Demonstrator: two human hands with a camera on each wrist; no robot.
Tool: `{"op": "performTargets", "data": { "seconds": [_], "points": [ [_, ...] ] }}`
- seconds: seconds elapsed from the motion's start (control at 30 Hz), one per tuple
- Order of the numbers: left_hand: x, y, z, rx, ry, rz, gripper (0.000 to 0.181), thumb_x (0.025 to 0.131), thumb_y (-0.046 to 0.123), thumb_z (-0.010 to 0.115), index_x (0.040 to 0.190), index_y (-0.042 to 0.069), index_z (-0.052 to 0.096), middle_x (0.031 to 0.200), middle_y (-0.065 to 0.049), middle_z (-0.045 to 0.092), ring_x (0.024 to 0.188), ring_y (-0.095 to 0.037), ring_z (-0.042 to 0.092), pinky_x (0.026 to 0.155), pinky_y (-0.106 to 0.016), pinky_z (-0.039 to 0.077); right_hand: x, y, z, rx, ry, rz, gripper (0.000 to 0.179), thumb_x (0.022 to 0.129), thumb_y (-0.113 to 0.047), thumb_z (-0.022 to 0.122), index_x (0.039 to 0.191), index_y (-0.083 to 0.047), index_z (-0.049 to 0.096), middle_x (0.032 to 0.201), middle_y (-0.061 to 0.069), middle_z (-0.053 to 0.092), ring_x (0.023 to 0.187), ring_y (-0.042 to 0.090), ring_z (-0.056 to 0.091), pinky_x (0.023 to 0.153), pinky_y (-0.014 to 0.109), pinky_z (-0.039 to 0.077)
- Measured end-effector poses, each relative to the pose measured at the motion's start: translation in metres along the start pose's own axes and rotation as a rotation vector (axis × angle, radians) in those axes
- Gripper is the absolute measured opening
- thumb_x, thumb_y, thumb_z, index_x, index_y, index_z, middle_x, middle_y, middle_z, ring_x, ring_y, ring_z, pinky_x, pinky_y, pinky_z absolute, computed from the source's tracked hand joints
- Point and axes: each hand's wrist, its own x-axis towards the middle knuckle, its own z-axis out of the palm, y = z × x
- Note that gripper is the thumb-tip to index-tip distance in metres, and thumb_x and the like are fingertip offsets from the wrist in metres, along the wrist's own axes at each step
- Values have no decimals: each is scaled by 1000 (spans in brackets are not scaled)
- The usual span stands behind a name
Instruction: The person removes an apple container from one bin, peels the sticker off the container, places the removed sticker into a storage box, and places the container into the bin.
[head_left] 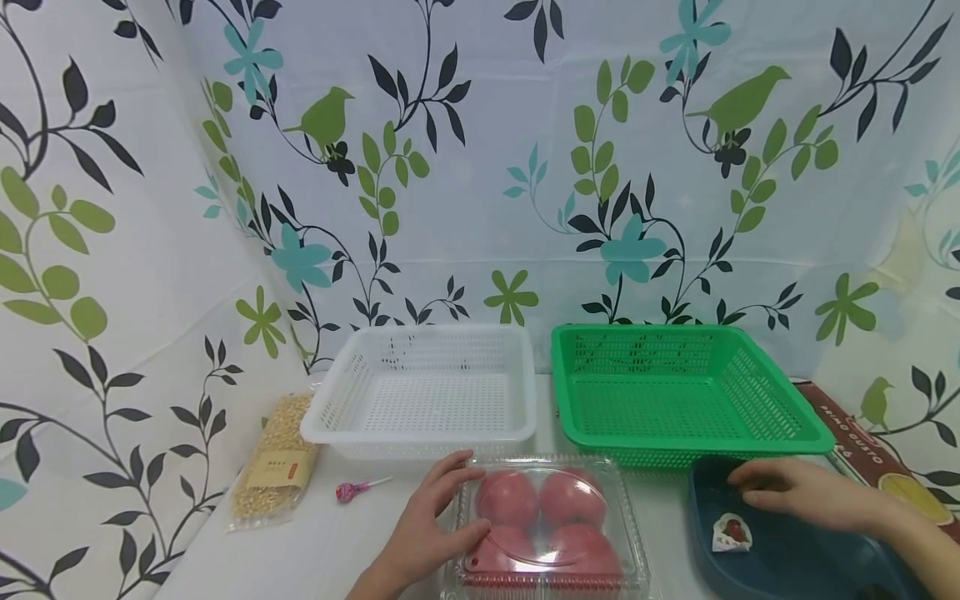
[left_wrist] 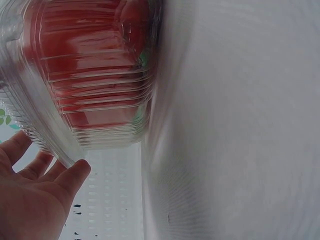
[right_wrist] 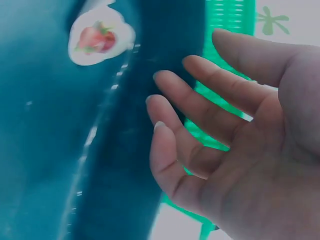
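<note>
A clear plastic clamshell box [head_left: 630,533] with several round red fruits [head_left: 577,500], which look like tomatoes, stands on the white table at front centre. My left hand [head_left: 433,525] grips its left rim, and the left wrist view shows the thumb and fingers pinching the lip of the box [left_wrist: 110,135]. Over the far part of a dark blue basin [head_left: 795,550] at the right hovers my right hand [head_left: 817,493], fingers loosely bent, palm empty. Inside the basin lies a small white wrapped piece [head_left: 731,533] with a red fruit picture, apart from the right hand.
Behind the box stand a white perforated basket [head_left: 420,437] and a green one [head_left: 697,446]. At left lie a bag of yellowish grains or beans [head_left: 277,467] and a pink-wrapped lollipop [head_left: 348,492]. A brown printed package [head_left: 855,433] is behind the basin at right.
</note>
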Motion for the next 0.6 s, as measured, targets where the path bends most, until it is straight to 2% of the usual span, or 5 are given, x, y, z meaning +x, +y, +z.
{"op": "performTargets", "data": {
  "seconds": [0.13,0.37,0.6],
  "points": [
    [0,0,0,-3,1,1,46,86,21,81,128,17,66,152,-14,42,140,-37,36,104,-66,39,0,-9,-3,8,0,-33,29,105,-8,53,125,12,60,116,20,65,101,-5,58,74,25,56],
    [0,-1,0,-13,8,-5,46,86,21,82,129,17,66,152,-14,42,140,-36,36,105,-66,38,8,-37,-3,25,16,-11,33,107,-15,51,132,4,59,125,20,62,106,-4,58,79,27,56],
    [0,-1,1,-13,-4,0,45,87,21,81,129,17,65,153,-14,40,141,-37,35,104,-67,38,22,-64,13,54,119,-61,33,106,-17,55,133,1,59,125,15,64,108,-1,60,82,27,57]
  ]
}}
